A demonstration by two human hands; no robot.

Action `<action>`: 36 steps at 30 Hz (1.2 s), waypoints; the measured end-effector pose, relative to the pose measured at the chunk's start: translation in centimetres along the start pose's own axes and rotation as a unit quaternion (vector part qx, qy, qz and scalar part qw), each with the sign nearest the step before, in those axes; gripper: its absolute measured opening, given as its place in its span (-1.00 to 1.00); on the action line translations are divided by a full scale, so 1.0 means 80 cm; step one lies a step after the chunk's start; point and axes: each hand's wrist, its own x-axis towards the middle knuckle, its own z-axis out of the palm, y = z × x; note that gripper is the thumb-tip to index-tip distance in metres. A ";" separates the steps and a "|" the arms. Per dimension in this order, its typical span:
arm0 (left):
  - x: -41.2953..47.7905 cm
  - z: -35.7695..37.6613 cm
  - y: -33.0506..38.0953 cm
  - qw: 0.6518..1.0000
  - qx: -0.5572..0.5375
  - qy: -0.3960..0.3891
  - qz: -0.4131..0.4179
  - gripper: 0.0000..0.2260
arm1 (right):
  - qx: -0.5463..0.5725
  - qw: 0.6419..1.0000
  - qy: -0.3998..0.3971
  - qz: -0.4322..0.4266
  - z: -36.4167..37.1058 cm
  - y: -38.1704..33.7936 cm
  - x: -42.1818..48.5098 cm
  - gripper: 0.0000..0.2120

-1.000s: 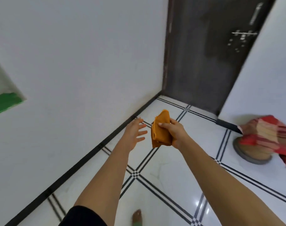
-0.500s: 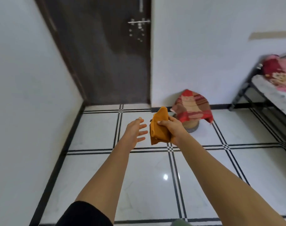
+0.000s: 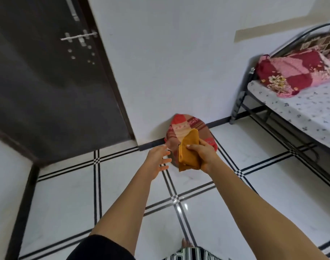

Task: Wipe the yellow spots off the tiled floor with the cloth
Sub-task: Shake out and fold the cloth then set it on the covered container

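Note:
A folded orange cloth [image 3: 189,152] is held upright in front of me, gripped by my right hand [image 3: 204,155] at its right side. My left hand [image 3: 157,161] hovers just left of the cloth with fingers spread and nothing in it, not touching the cloth. Both arms are stretched out well above the white tiled floor [image 3: 70,196] with its black grid lines. No yellow spots show on the floor in this view.
A red patterned cloth [image 3: 184,126] drapes over a round object against the white wall, right behind my hands. A dark door [image 3: 47,81] stands at the left. A metal-framed bed [image 3: 299,113] with a pink-and-red pillow [image 3: 295,72] fills the right side. My bare foot [image 3: 184,243] is at the bottom.
The view has swung to the right: the door slid left and the bed and pillow came into sight. My hands keep the same pose, right holding the cloth, left spread beside it.

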 end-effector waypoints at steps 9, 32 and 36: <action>0.201 0.069 0.089 0.998 -0.013 -0.028 -0.056 -0.83 | 0.010 0.998 0.053 0.022 -0.042 -0.089 0.187 -0.50; 0.760 0.161 0.052 0.957 0.026 -0.001 -0.288 -0.69 | -0.014 0.961 0.117 0.250 -0.115 -0.058 0.741 -0.42; 0.828 0.154 0.001 0.956 0.050 0.029 -0.288 -0.77 | -0.011 0.962 0.114 0.249 -0.129 -0.017 0.814 -0.41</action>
